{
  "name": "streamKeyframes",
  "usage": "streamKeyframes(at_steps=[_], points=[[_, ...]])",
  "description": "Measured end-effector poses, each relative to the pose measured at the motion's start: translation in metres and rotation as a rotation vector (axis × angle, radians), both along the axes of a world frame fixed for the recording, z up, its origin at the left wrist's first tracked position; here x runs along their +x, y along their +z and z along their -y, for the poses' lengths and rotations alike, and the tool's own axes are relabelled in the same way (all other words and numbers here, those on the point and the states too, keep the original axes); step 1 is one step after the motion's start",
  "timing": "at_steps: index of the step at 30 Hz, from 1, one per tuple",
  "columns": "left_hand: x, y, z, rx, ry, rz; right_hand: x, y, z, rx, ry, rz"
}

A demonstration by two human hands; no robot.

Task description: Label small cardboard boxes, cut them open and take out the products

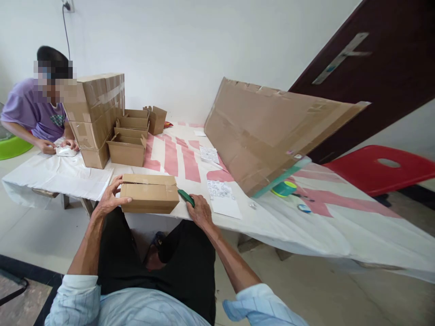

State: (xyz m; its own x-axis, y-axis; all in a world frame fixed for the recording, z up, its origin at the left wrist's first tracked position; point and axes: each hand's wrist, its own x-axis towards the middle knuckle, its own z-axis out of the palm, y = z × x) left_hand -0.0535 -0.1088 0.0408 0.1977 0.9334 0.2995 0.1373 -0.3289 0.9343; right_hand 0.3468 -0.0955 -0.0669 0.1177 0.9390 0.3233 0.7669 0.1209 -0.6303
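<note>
A head-worn camera looks forward and down past a light-blue striped shirt (152,308) and black cloth trousers (197,267), with a bare left hand (111,198) and bare right hand (200,212) near the lens. Beyond stretches a long table under white, red-patterned sheeting (302,233); farther off, a plain white wall (190,45) faces the camera.

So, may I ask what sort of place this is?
Perhaps a makeshift packing room: taped boxes stand stacked on a covered table, open boxes stand beside them, and the left hand holds another box.
</note>
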Motion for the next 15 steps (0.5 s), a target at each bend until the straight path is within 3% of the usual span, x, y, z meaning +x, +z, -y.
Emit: streamKeyframes(at_steps=[5,9,11,15], points=[[0.0,-0.001,0.001,0.014,-0.001,-0.004,0.005,0.017,-0.003,0.023,-0.079,-0.076],[0.002,-0.002,0.0,0.006,0.004,-0.017,0.008,0.065,-0.008,0.075,-0.088,-0.23],[0.004,-0.002,-0.002,-0.005,0.015,-0.029,0.002,0.101,-0.008,0.136,0.047,-0.31],[0.007,-0.002,-0.007,-0.043,0.039,-0.055,-0.024,0.17,-0.009,0.139,0.418,-0.177]])
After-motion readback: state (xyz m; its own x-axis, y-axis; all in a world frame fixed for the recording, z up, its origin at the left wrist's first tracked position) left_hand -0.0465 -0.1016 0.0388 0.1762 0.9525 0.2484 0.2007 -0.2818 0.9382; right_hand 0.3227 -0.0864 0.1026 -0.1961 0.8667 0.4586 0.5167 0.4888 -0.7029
